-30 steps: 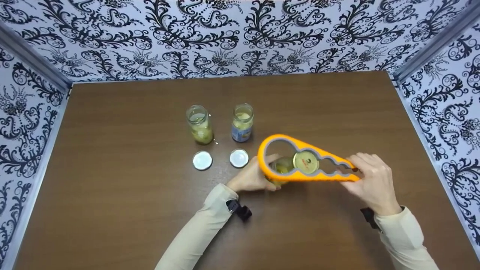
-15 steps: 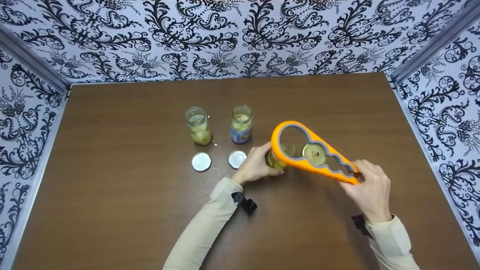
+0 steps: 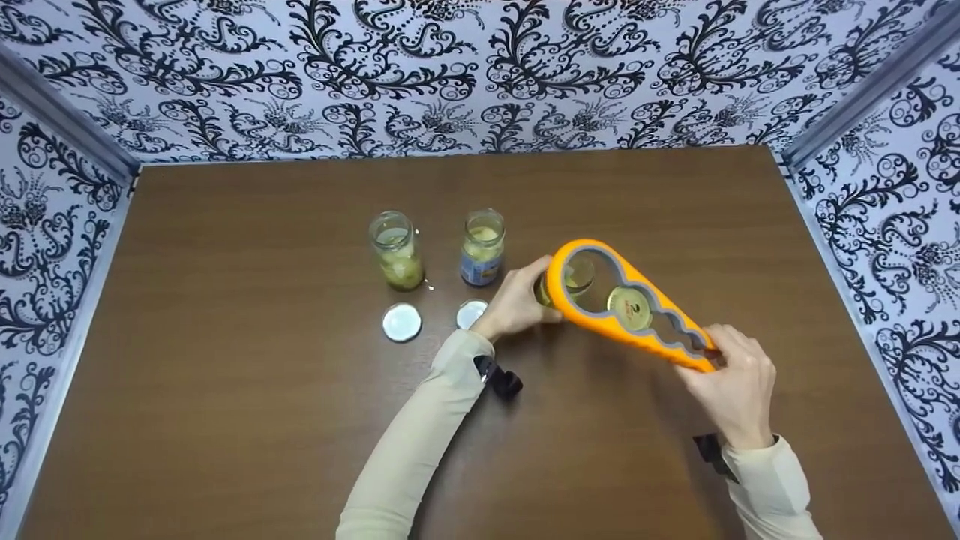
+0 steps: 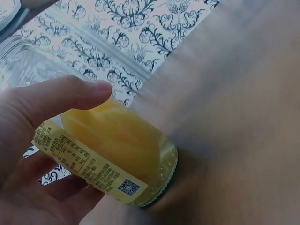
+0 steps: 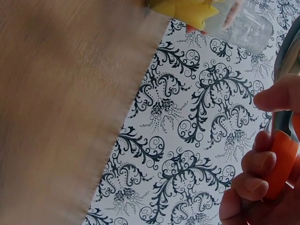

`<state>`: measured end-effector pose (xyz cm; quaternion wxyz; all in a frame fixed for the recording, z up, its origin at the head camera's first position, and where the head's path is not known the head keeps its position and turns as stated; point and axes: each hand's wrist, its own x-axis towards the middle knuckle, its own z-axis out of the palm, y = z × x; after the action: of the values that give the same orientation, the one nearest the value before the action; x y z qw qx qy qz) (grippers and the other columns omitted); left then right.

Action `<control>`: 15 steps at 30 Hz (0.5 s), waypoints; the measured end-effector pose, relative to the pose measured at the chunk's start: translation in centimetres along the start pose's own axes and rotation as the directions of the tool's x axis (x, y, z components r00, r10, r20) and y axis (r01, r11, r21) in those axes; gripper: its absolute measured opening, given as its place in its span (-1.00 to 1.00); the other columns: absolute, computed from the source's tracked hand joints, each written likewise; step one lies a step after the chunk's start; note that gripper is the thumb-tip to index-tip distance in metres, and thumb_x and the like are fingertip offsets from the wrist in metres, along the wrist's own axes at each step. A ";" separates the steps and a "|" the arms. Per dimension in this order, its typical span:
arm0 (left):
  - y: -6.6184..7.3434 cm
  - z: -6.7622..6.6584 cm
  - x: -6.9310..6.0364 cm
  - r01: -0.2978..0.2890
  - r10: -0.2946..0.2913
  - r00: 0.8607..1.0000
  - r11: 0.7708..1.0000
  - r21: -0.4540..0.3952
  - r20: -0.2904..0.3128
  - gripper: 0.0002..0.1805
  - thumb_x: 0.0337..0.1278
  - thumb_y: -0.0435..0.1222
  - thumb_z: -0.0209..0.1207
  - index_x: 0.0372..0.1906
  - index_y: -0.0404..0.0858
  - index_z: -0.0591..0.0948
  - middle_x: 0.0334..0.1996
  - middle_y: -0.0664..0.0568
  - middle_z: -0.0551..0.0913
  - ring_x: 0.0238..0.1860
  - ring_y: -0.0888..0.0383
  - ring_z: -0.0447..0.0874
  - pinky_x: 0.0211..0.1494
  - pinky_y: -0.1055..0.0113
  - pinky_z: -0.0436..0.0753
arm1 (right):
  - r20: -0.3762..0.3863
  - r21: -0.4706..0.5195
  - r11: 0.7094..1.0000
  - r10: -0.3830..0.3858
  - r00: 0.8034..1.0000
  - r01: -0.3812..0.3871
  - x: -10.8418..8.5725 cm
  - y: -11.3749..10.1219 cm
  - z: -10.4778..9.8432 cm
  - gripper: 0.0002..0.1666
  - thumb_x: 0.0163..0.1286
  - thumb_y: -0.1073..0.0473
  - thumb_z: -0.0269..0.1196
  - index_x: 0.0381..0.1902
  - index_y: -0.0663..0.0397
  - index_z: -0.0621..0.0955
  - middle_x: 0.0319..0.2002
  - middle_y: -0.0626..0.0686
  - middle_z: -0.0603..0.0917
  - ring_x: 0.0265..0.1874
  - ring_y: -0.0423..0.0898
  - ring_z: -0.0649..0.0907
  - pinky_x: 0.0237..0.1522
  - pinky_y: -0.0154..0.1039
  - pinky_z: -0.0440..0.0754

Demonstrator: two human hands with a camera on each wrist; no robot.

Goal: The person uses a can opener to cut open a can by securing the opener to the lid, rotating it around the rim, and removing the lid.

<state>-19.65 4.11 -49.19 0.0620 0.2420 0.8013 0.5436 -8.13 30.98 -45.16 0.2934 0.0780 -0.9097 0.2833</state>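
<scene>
My left hand [image 3: 517, 300] grips an uncovered glass jar [image 4: 124, 140] round its side. Yellow fruit pieces fill its lower part, and a yellow printed label [image 4: 89, 164] shows below my thumb. Its base is close to the table; whether it touches I cannot tell. In my right hand [image 3: 735, 386] are the handle ends of an orange jar opener [image 3: 637, 339] with a grey ridged lining. A gold lid [image 3: 630, 307] sits between the opener's arms, raised above the table. The opener's round end partly covers the jar in the head view.
Two more uncovered jars stand behind: one with pale green contents [image 3: 403, 266] and one with a blue label [image 3: 481, 268]. Before them lie two lids, white side up, one at left [image 3: 402, 322] and one partly behind my left hand [image 3: 471, 313]. Patterned walls [image 3: 480, 82] edge the table.
My left hand has carried the jar away from me, toward the back of the table. The opener, with the gold lid in it, has swung its round end backward and to the right.
</scene>
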 end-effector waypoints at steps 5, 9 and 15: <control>-0.3 -0.4 0.9 0.001 -0.001 1.000 1.000 -0.004 -0.017 -0.42 -0.36 -0.42 0.49 -0.05 -0.22 0.54 -0.27 0.08 0.60 -0.25 0.19 0.49 -0.12 0.41 0.45 | -0.005 -0.011 1.000 0.019 1.000 -0.019 0.1 -0.1 0.0 -0.78 -0.20 0.34 0.41 -0.52 0.17 0.60 -0.55 0.03 0.55 -0.60 0.01 0.43 -0.47 -0.20 0.26; -0.4 -0.3 1.6 0.000 0.001 0.999 1.000 0.011 -0.054 -0.52 -0.34 -0.39 0.50 -0.25 -0.24 0.46 -0.42 0.08 0.50 -0.38 0.18 0.42 -0.29 0.40 0.39 | -0.008 -0.015 0.999 0.032 0.999 -0.032 0.0 -0.1 0.0 -0.77 -0.22 0.34 0.41 -0.51 0.16 0.60 -0.55 0.03 0.56 -0.60 -0.01 0.41 -0.48 -0.20 0.24; -0.4 -0.1 2.5 0.032 -0.031 0.995 0.999 0.009 -0.095 -0.48 -0.32 -0.39 0.52 -0.14 -0.27 0.54 -0.30 0.03 0.61 -0.26 0.15 0.51 -0.13 0.40 0.45 | 0.000 -0.024 0.999 0.041 0.999 -0.041 -0.1 0.2 0.0 -0.76 -0.22 0.33 0.43 -0.50 0.15 0.61 -0.54 0.03 0.57 -0.60 0.00 0.42 -0.48 -0.19 0.24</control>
<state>-21.99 5.02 -49.08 0.0311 0.2034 0.8100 0.5492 -8.17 31.17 -45.34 0.2884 0.0559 -0.9145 0.2782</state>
